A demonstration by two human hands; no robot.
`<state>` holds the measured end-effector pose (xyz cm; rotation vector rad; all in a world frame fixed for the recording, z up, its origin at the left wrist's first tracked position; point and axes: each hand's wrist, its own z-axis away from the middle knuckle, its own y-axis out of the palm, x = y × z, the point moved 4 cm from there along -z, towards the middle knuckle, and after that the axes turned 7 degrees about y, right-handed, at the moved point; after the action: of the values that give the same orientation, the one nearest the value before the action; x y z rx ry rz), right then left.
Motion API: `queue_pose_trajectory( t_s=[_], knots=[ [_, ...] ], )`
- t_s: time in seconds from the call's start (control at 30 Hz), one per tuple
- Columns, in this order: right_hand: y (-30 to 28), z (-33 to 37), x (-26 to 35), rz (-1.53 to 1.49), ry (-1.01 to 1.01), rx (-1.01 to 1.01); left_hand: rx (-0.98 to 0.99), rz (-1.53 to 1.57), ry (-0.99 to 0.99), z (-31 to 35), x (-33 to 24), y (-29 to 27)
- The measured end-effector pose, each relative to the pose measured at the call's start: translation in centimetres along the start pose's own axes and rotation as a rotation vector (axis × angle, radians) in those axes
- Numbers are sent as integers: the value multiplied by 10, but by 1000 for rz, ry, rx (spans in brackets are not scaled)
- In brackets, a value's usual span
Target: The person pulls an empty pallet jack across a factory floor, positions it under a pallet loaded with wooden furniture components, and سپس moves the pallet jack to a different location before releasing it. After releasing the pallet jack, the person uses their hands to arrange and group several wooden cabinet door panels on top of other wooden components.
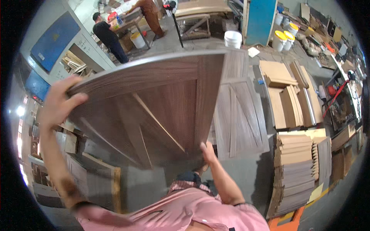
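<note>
A large dark brown wood-grain door panel [169, 100] is held up tilted in front of me, with a raised frame and slanting strips that leave pale lines. My left hand [65, 102] grips its upper left corner, the thumb over the face and the fingers behind the edge. Low on the panel's right side, my right hand [208, 153] is closed on the edge, its fingers partly hidden. Just beyond that edge lies a similar greyish-brown panel [246, 119] with upright and slanting strips.
Stacked boards [293, 173] rise at the right on an orange pallet jack [287, 222]. Behind them sit light brown board pieces [287, 104]. A white bucket [232, 39] stands at the back near a blue post [260, 23]. Two people stand by a far table. Panels lean at lower left.
</note>
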<state>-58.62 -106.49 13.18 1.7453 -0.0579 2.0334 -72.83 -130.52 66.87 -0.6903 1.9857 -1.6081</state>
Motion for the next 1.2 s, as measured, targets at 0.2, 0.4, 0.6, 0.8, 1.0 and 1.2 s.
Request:
queue_pose_trajectory(
  t_s=[0.2,0.4,0.6,0.8,1.0,1.2],
  knots=[
    [-16,29,-44,-123,396,-255,-344,-215,30,-81,87,172],
    [-66,-5,-32,108,578,-475,332,521,-828,87,114,461],
    [-58,-51,-64,42,716,-471,-29,977,-1388,237,66,600],
    [-38,-101,-98,145,602,-375,7,896,-1464,214,104,643],
    [-71,-111,-96,922,327,-550,91,758,-1398,181,124,682],
    [-161,-62,-76,1206,418,-938,333,415,-1116,111,113,659]
  ],
)
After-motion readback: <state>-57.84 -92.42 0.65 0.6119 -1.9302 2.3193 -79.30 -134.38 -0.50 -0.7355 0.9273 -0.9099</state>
